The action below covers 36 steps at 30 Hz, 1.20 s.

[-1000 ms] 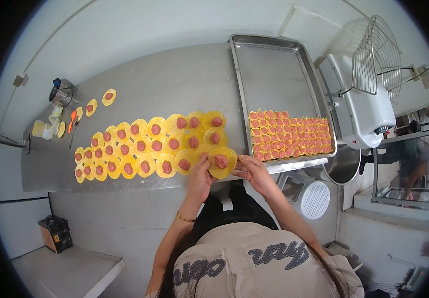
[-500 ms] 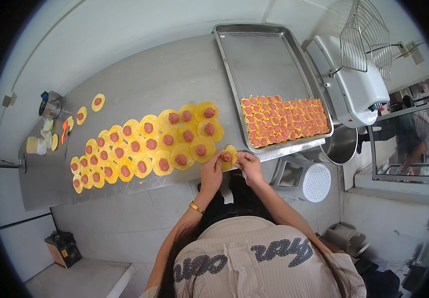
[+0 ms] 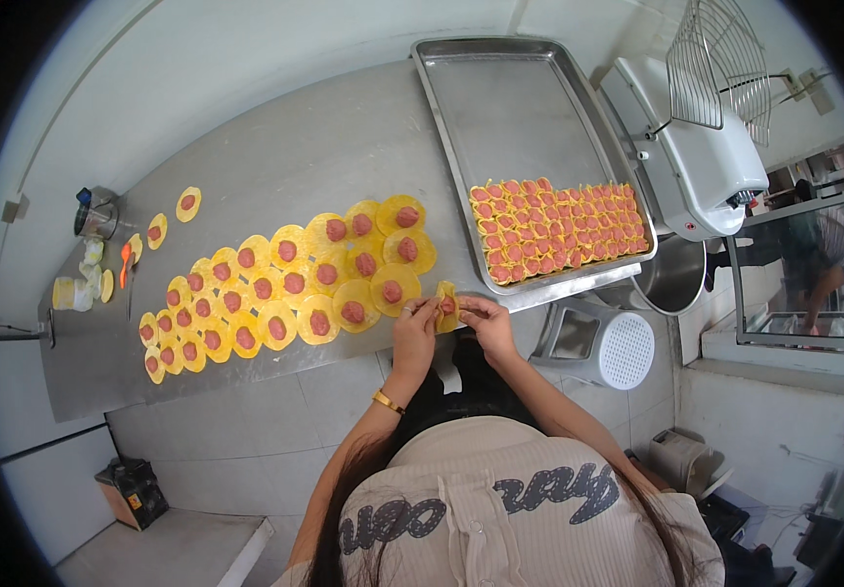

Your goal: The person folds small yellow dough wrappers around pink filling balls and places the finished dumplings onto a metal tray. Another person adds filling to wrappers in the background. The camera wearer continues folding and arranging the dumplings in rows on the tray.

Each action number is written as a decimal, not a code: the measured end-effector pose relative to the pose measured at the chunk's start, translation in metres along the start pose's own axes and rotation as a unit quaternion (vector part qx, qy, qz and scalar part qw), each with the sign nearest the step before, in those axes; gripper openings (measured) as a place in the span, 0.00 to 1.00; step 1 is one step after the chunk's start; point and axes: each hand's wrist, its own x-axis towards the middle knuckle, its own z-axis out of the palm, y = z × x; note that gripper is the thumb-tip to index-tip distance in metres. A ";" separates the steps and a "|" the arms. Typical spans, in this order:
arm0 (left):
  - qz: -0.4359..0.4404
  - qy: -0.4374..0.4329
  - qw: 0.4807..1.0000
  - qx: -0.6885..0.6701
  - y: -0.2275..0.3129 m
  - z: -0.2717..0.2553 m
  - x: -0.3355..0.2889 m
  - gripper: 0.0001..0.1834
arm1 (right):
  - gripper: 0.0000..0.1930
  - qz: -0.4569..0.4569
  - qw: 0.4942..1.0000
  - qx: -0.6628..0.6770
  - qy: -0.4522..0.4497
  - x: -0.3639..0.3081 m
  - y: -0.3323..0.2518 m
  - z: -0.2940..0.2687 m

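Between my hands, at the table's near edge, is a round yellow dumpling wrapper [image 3: 446, 292] with pink minced filling in its middle. Its sides are bent up around the filling. My left hand [image 3: 416, 338] pinches its left side, and my right hand [image 3: 488, 328] grips the right side with closed fingers. Just left of them, rows of flat yellow wrappers [image 3: 295, 301], each with a lump of pink filling, spread across the steel table. To the right, many open-topped dumplings [image 3: 559, 230] stand packed together in the near part of a large metal tray [image 3: 448, 147].
An orange spatula [image 3: 125, 262], a clear jug [image 3: 97, 215] and a white tub [image 3: 72, 294] sit at the table's far left. A white mixer [image 3: 691, 147] with a steel bowl [image 3: 674, 279] stands beyond the tray. Below the table is a grey-white stool [image 3: 625, 349].
My fingers have folded the wrapper's sides further inward, so it is narrower and more upright around the filling. The view has shifted slightly.
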 end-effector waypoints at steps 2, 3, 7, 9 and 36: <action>-0.001 -0.005 1.000 0.001 -0.004 0.002 0.002 0.10 | 0.14 -0.015 1.000 0.013 -0.005 0.000 0.001 0.000; -0.006 -0.004 1.000 -0.015 -0.005 0.003 0.002 0.10 | 0.14 -0.017 1.000 0.022 -0.006 0.001 0.002 0.000; -0.117 -0.031 0.982 -0.146 -0.011 0.002 0.005 0.08 | 0.10 -0.022 0.999 0.036 -0.011 0.002 0.004 0.001; -0.200 -0.040 0.948 -0.245 -0.012 -0.001 0.005 0.07 | 0.08 -0.007 0.999 0.034 -0.007 0.003 0.001 0.001; -0.100 -0.061 0.985 -0.130 -0.008 -0.016 0.005 0.07 | 0.20 -0.126 0.974 -0.142 -0.122 0.003 -0.040 -0.004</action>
